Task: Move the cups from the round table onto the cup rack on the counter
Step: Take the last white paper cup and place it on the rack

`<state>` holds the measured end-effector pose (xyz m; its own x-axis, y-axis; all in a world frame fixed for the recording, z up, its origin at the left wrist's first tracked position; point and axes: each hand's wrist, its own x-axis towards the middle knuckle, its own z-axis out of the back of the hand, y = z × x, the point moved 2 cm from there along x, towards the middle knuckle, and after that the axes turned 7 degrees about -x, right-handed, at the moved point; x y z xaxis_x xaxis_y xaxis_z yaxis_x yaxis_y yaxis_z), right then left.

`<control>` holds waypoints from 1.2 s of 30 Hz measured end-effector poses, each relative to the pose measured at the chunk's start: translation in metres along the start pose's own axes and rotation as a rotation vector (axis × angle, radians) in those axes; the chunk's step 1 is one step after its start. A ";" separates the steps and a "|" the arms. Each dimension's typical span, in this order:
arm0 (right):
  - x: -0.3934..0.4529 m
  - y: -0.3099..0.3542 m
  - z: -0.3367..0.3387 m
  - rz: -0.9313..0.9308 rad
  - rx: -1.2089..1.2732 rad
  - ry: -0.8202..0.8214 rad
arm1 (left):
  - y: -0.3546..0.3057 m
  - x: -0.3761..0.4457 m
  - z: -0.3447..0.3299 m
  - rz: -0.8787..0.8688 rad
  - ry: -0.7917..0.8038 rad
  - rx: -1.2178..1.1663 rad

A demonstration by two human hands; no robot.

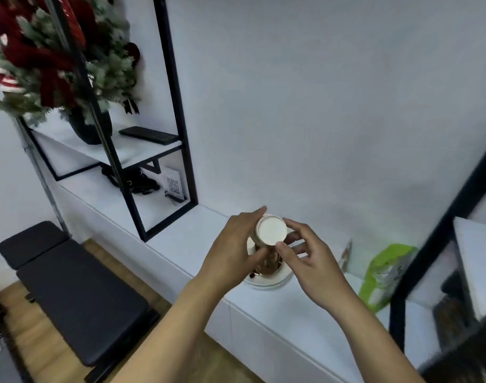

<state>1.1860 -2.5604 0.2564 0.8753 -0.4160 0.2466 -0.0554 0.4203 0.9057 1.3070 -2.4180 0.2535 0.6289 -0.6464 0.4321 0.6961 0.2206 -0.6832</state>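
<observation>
Caught at the placing step, with one cup [271, 230] held upside down, pale base toward the camera, directly above the cup rack [266, 272] on the white counter [197, 244]. Left hand [236, 250] wrapped around the cup's left side, fingers behind it and thumb in front, a firm-looking hold. Right hand [308, 255] curled in from the right, thumb tip pressed to the lower rim of the base, the other fingers partly hidden behind the cup, so steadying rather than carrying, by the look of it. Rack mostly covered by both hands: only a pale round base plate and some brownish, darker structure rising from it made out, too blurred to tell pegs or how many cups already sat there. Cup apparently just over the rack's upright part, though whether touching it or still apart not possible to say. Round table nowhere in view, so remaining cups not countable. Next move judged to call for lowering the inverted cup straight down with its mouth centred over a free peg, then easing both grips off without tipping the rack. Off to the right, a green bag [385, 275] on the counter; to the left, a black bench [78, 294] on the wooden floor.
</observation>
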 end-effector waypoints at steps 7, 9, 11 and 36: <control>0.136 -0.050 0.001 -0.068 -0.060 0.054 | 0.071 0.109 -0.022 0.128 -0.015 -0.097; 0.169 -0.067 0.000 -0.094 -0.076 0.060 | 0.090 0.132 -0.033 0.160 -0.022 -0.134; 0.193 -0.080 -0.005 -0.123 -0.083 0.052 | 0.108 0.148 -0.042 0.193 -0.028 -0.181; 0.339 -0.264 -0.101 -0.709 -0.358 0.114 | 0.359 0.273 -0.138 0.292 0.598 -0.202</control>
<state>1.5462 -2.7313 0.0659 0.6892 -0.6038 -0.4006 0.6728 0.3280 0.6631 1.6804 -2.6158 0.0447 0.4410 -0.8857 -0.1451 0.4133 0.3439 -0.8432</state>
